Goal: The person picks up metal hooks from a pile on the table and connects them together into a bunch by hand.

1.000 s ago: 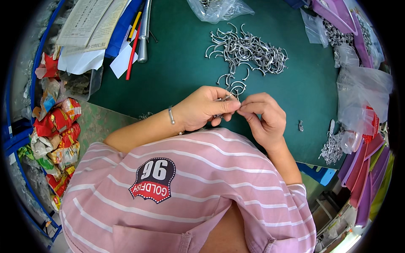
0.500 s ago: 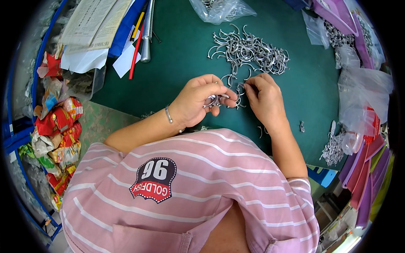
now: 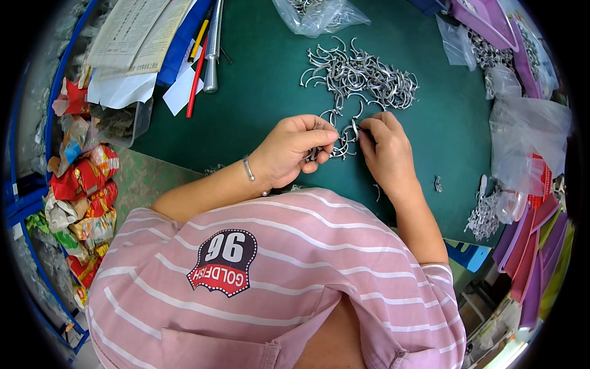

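A loose heap of small, curved silver metal pieces (image 3: 369, 80) lies on the green tabletop beyond my hands. My left hand (image 3: 286, 150) is closed around several of these pieces, its thumb and fingers pressed together; part of the bunch shows beneath the fingers. Across from it, my right hand (image 3: 388, 154) pinches one curved metal piece (image 3: 354, 130) between thumb and fingertips. More loose pieces (image 3: 342, 146) lie on the table between the two hands, reaching back toward the heap.
A clear plastic bag of metal parts (image 3: 319, 17) sits at the far edge. Far left are papers (image 3: 126, 37), a red pen (image 3: 196, 83) and a metal rod (image 3: 212, 52). To the right stand a pile of small silver parts (image 3: 484, 215), plastic bags (image 3: 528, 132) and a purple bin (image 3: 488, 21).
My left fingers have closed more tightly and drawn back slightly. In my right hand a curved metal piece now shows upright at the fingertips, and the hand has tilted a little.
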`<control>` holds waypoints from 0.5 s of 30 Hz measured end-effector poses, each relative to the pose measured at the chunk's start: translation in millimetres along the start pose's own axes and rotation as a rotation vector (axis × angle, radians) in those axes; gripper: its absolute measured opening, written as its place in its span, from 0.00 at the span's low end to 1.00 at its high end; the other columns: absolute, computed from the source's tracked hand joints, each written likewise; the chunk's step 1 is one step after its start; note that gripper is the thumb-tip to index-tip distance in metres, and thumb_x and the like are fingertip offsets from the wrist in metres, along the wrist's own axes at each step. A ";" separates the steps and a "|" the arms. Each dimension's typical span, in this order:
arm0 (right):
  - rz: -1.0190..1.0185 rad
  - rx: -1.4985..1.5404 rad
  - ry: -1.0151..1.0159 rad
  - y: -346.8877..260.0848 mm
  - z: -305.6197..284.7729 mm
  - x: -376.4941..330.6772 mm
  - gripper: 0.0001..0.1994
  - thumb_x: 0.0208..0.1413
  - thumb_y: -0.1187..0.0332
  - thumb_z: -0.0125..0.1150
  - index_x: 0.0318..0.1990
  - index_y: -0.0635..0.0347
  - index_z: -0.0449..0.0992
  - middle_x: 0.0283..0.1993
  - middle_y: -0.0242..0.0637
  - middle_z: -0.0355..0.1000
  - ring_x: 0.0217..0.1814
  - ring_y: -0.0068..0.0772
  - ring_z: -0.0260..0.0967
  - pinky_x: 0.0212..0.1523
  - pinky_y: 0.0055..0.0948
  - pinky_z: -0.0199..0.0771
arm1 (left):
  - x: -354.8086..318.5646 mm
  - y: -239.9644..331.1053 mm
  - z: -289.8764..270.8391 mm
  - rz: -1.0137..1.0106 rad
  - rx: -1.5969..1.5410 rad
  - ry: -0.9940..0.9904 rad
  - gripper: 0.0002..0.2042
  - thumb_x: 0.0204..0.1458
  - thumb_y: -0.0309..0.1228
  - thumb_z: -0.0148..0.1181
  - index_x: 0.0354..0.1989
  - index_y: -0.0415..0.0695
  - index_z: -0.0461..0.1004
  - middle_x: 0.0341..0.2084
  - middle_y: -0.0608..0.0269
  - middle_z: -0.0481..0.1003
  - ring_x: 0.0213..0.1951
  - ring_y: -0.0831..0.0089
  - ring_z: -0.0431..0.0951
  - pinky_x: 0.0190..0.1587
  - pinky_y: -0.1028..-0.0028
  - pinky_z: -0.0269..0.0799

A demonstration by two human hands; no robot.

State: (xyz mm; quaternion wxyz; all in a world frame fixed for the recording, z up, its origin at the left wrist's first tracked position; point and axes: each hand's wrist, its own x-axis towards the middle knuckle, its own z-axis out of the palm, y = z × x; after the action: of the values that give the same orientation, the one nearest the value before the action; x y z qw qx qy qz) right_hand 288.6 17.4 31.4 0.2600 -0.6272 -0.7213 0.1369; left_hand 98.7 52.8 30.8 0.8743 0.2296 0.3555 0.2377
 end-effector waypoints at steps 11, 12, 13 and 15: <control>-0.055 0.225 0.225 0.2 -9.5 -5.9 0.09 0.35 0.85 0.60 0.27 0.64 0.72 0.29 0.39 0.69 0.29 0.37 0.69 0.29 0.28 0.70 | -1.2 -4.6 1.8 -0.017 0.076 -0.001 0.07 0.52 0.28 0.56 0.33 0.37 0.70 0.23 0.65 0.69 0.21 0.83 0.67 0.16 0.85 0.58; -0.152 0.211 0.236 -3.3 -10.6 -7.5 0.09 0.35 0.85 0.60 0.27 0.63 0.72 0.29 0.39 0.70 0.29 0.37 0.69 0.29 0.28 0.70 | -0.7 -5.5 3.8 -0.023 0.086 -0.003 0.07 0.52 0.28 0.56 0.33 0.36 0.70 0.23 0.65 0.69 0.21 0.83 0.67 0.16 0.85 0.59; -0.249 0.197 0.247 -7.4 -10.7 -10.1 0.10 0.34 0.85 0.60 0.26 0.63 0.72 0.30 0.39 0.70 0.30 0.37 0.69 0.30 0.28 0.70 | -0.3 -5.9 4.8 -0.029 0.096 -0.004 0.07 0.52 0.28 0.56 0.33 0.36 0.70 0.23 0.65 0.69 0.21 0.83 0.67 0.17 0.85 0.59; -0.298 0.317 0.146 -18.1 -5.7 -22.1 0.11 0.33 0.85 0.61 0.27 0.62 0.72 0.31 0.40 0.71 0.31 0.38 0.69 0.31 0.28 0.70 | 3.3 -10.2 2.0 -0.024 0.116 -0.033 0.07 0.52 0.29 0.56 0.32 0.37 0.70 0.23 0.65 0.69 0.22 0.83 0.66 0.18 0.85 0.59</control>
State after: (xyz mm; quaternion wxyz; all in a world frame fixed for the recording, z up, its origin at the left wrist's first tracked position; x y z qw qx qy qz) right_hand 278.3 -8.2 41.1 0.4242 -0.4733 -0.7546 0.1630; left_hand 104.9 46.3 24.6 0.8680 0.2795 0.3570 0.2024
